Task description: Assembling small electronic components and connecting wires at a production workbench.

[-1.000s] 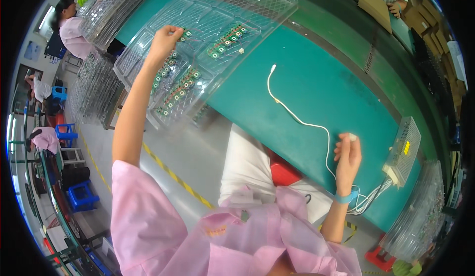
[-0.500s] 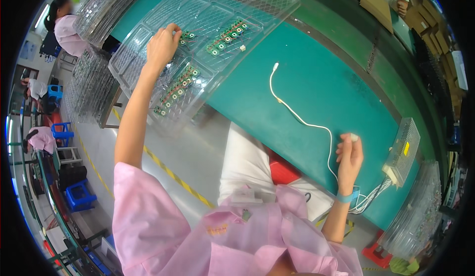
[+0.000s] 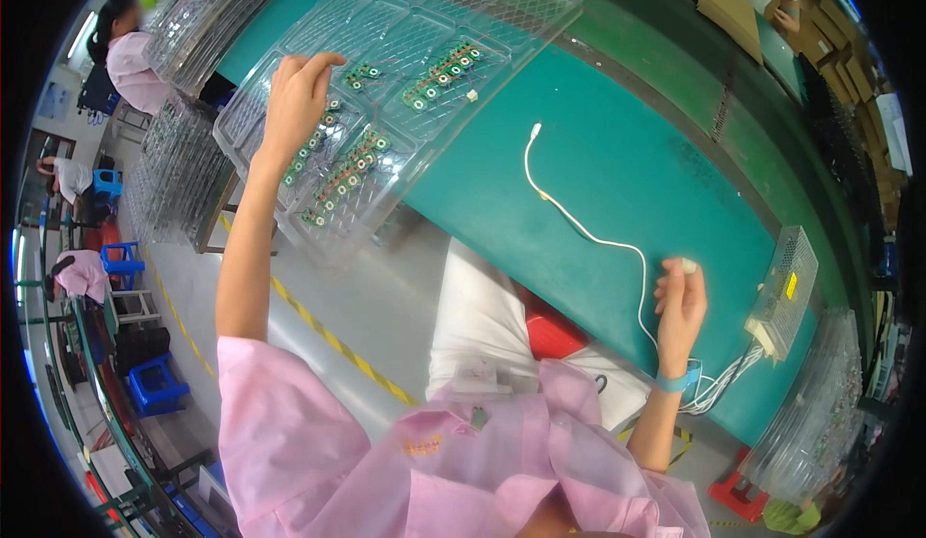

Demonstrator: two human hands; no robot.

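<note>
My left hand (image 3: 297,109) hovers over the clear plastic tray (image 3: 410,147), its fingers stretched apart with nothing seen in them. Just right of its fingertips lies a small group of round green circuit boards (image 3: 363,77). Other strips of green boards (image 3: 442,75) lie in the tray's compartments, and part of one strip is hidden under my hand. My right hand (image 3: 681,314) rests at the table's near right, fingers curled, with a small white piece (image 3: 689,266) at its fingertips; its kind is unclear. A white cable (image 3: 585,233) with a white plug end passes beside this hand.
At the right, a metal power supply box (image 3: 786,292) with wires sits on the green table (image 3: 482,191). Stacked clear trays (image 3: 178,176) stand at the left, with more (image 3: 805,422) at the lower right. Co-workers in pink are at far left; another person's hand (image 3: 786,19) shows at top right.
My left hand has moved left, away from the small group of boards, and its fingers have spread. More boards beneath it now show. My right hand stays in place.
</note>
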